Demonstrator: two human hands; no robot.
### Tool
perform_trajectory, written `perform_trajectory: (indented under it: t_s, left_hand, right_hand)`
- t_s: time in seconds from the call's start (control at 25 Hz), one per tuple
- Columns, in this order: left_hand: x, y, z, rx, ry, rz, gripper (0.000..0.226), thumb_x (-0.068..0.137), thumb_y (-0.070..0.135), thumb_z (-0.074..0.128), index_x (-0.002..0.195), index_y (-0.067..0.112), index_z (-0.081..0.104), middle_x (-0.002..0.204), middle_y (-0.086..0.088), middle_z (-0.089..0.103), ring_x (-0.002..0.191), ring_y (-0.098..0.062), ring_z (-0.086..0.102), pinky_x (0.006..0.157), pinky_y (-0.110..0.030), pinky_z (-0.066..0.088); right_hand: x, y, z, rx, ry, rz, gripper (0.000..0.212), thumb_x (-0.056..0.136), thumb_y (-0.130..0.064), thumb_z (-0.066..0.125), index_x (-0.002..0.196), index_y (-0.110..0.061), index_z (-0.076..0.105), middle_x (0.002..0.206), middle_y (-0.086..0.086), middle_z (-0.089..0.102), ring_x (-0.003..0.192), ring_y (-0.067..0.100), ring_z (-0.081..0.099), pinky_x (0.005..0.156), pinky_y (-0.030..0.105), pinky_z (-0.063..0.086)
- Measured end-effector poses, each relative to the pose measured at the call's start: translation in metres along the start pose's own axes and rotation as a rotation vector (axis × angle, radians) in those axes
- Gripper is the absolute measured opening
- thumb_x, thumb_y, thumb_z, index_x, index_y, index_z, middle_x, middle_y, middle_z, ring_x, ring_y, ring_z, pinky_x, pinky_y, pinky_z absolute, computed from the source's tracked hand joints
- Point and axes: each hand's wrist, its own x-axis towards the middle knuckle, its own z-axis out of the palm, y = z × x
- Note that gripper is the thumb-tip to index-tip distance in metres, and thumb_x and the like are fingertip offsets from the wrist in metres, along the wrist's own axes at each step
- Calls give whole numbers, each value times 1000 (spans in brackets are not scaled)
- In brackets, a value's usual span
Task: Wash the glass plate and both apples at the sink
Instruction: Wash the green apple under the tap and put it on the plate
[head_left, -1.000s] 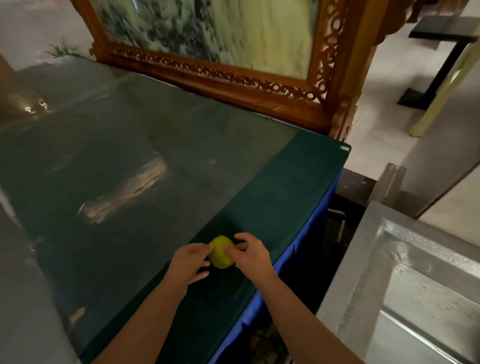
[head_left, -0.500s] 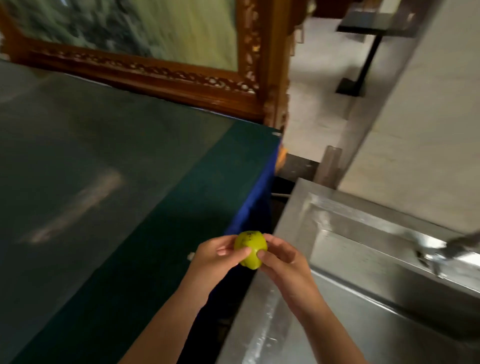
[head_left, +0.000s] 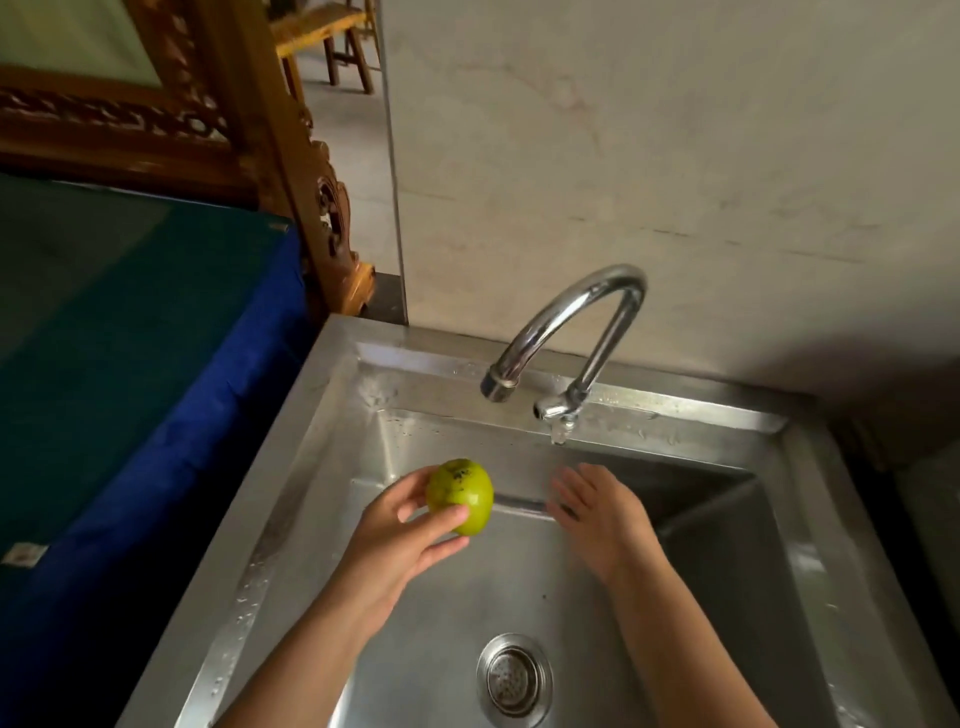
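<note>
- One apple (head_left: 460, 495), green with dark specks on top, sits in the left hand (head_left: 400, 540), thumb across its front and fingers curled behind; that grip is clenched on the fruit.
- Both hands hang over the sink (head_left: 332, 415), the apple above its left half, below and left of the tap (head_left: 566, 332) spout.
- Right hand (head_left: 602, 514) is released, fingers spread flat, grasping nothing, just below the tap's base.
- Sink basin holds no dishes or fruit that I can see; only the drain (head_left: 514, 678) shows at its floor, with water drops along the rim.
- Left of the sink stands a desk (head_left: 130, 332) under green and blue cloth.
</note>
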Motion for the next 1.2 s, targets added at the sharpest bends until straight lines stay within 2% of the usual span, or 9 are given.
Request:
perform_trajectory:
  t_s: [0.12,0.28,0.52,0.68,0.8,0.88,0.96,1.08,1.2]
  left_hand:
    - [5,1,3,12,43,54,37,77,-6,64,106,17,62,111,-7,64,86,-13,70,68,-28,59]
    - [7,4,4,51,72,102,39,76,-7,65,101,22,64,103,0,67,85,-11,71,68,-27,59]
    - [9,10,10,121,64,157,46,71,-6,72,105,23,63,105,2,67,93,-14,70,74,-32,59]
    - [10,11,14,111,83,153,54,73,-8,69,120,14,54,118,-4,62,107,-24,65,79,-34,58]
    - [11,15,17,166,94,210,54,72,-5,71,112,28,55,117,5,61,106,-17,64,82,-34,55]
    - [9,18,19,311,82,281,54,71,-2,72,103,37,55,114,11,61,104,-8,62,84,-26,53]
    - [7,20,17,376,25,312,54,71,0,72,103,40,56,114,11,63,103,-3,63,81,-19,53]
    - [5,23,11,190,-36,175,48,73,23,74,116,33,57,121,0,64,105,-12,65,79,-29,58]
    - [8,26,13,39,-17,-230,60,72,58,55,116,17,55,108,-14,68,86,-24,73,58,-34,59]
  right_hand:
    - [15,-16,8,57,-26,120,45,97,-15,33,140,-1,32,150,16,34,136,28,37,111,40,29]
    - [19,-36,25,136,-40,211,48,95,-13,34,141,3,29,144,19,42,132,29,43,107,38,34]
    - [22,-75,40,36,-152,253,48,95,-12,29,140,5,30,148,19,37,134,29,41,103,40,36]
    - [7,-41,28,-245,-205,215,29,93,-29,41,106,-10,59,133,10,57,110,26,57,89,42,45]
    - [-9,-18,33,-473,-314,282,39,83,-47,56,104,-15,65,104,10,70,86,23,68,71,35,55]
    - [-18,-11,43,-510,-381,270,36,79,-47,62,93,-15,69,86,9,72,73,20,70,64,30,58]
    - [-23,-9,47,-475,-426,212,28,82,-37,64,93,-12,68,82,11,70,67,17,68,64,26,59]
    - [-26,-8,45,-427,-495,89,22,83,-15,63,103,-7,65,94,14,67,77,18,67,78,27,58]
    - [-31,-2,38,-625,-478,-190,47,74,1,71,116,-14,57,114,8,64,98,20,66,83,25,55]
